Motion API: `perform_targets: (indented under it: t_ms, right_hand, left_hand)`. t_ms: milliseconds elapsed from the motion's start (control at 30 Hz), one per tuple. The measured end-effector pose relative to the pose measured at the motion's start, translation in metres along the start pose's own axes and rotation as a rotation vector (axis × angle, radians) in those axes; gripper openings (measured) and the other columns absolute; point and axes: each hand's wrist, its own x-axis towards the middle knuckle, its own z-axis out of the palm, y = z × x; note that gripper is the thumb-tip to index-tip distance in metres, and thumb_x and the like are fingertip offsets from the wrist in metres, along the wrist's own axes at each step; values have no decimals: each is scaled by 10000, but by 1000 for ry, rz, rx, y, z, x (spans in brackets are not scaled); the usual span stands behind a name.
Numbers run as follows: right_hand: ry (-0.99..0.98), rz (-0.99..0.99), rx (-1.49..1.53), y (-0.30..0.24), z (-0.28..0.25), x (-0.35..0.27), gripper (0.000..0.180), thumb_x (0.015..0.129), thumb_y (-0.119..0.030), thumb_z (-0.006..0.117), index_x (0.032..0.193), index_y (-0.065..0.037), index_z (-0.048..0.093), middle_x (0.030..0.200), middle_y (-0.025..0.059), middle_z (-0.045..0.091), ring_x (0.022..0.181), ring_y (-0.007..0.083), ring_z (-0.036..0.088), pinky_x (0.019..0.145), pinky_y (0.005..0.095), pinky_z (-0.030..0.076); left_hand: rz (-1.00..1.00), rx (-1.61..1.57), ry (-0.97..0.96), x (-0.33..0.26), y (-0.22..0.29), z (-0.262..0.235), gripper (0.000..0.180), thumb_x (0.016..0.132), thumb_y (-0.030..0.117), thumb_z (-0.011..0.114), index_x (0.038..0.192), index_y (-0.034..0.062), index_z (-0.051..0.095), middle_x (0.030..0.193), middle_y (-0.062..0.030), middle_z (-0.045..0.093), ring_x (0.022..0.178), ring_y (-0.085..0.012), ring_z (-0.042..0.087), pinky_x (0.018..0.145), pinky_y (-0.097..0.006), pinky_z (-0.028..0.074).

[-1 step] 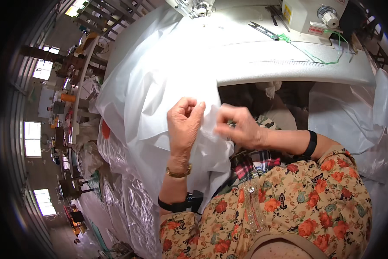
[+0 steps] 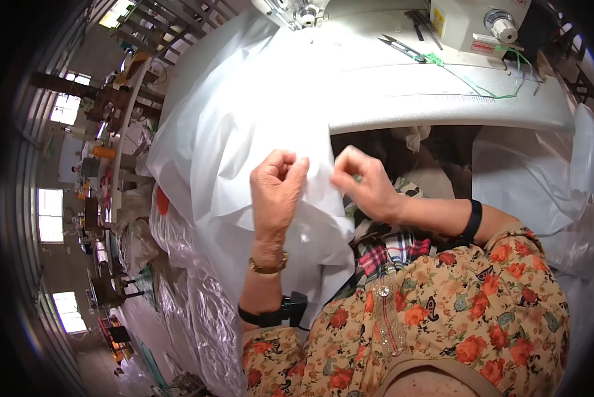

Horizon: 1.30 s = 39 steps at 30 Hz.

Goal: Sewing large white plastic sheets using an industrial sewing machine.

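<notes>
A thin white sheet (image 2: 227, 178) with soft folds drapes off the sewing machine table (image 2: 456, 109) and down toward my lap. Over it, my left hand (image 2: 276, 192) is closed, thumb pressed to the fingers, pinching the sheet near its right side. Just right of the sheet's edge, my right hand (image 2: 368, 184) is closed too, fingers curled against the thumb; anything between them is too small or hidden to make out. The two hands are a short way apart.
Beyond my hands is the sewing machine's needle area (image 2: 305, 14), with its body (image 2: 472, 26) at far right. Thread snips (image 2: 403, 49) and tangled green thread (image 2: 469, 81) lie on the table. Clear plastic (image 2: 198, 298) hangs at left; pale sheeting (image 2: 528, 178) hangs at right.
My right hand, blurred before, has moved up a little away from the sheet's edge. My left hand has shifted slightly left, still pinching.
</notes>
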Motion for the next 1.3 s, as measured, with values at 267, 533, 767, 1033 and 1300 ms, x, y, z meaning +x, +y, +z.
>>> perform_targets:
  t_ms: [267, 533, 767, 1033, 1300]
  right_hand:
    - [-530, -95, 570, 55, 120, 59, 284, 877, -185, 634, 1129, -53, 618, 1113, 129, 630, 1029, 248, 573, 875, 356, 479]
    - [-653, -427, -95, 106, 103, 31, 254, 823, -200, 627, 1026, -48, 640, 1003, 156, 659, 982, 300, 601, 815, 398, 488]
    - [-1216, -112, -809, 10, -8, 55, 205, 816, -234, 626, 833, -32, 653, 848, 164, 687, 794, 356, 655, 691, 455, 505]
    - [-824, -880, -761, -17, -49, 114, 173, 803, -194, 695, 927, -101, 617, 985, 42, 621, 1033, 227, 559, 918, 390, 426]
    - [-983, -876, -650, -8, -40, 120, 127, 815, -170, 690, 881, -95, 611, 988, 25, 606, 993, 229, 558, 908, 408, 426]
  left_hand:
    - [319, 590, -261, 39, 75, -21, 153, 839, 100, 654, 824, -51, 638, 615, -143, 600, 543, -144, 571, 529, -297, 445]
    - [531, 1085, -261, 8, -17, 13, 91, 858, 119, 606, 788, 62, 613, 630, -152, 621, 610, -344, 641, 554, -438, 497]
    - [125, 490, 68, -12, -72, 34, 101, 874, 128, 640, 853, 31, 658, 647, -114, 659, 523, -233, 615, 515, -351, 461]
    - [-435, -784, -28, -23, -84, 26, 27, 892, 34, 642, 901, 31, 667, 731, 66, 618, 526, 25, 480, 452, -143, 357]
    - [-506, -780, 0, -29, -73, 17, 55, 878, 93, 670, 857, 43, 658, 659, 92, 557, 497, 11, 437, 428, -161, 301]
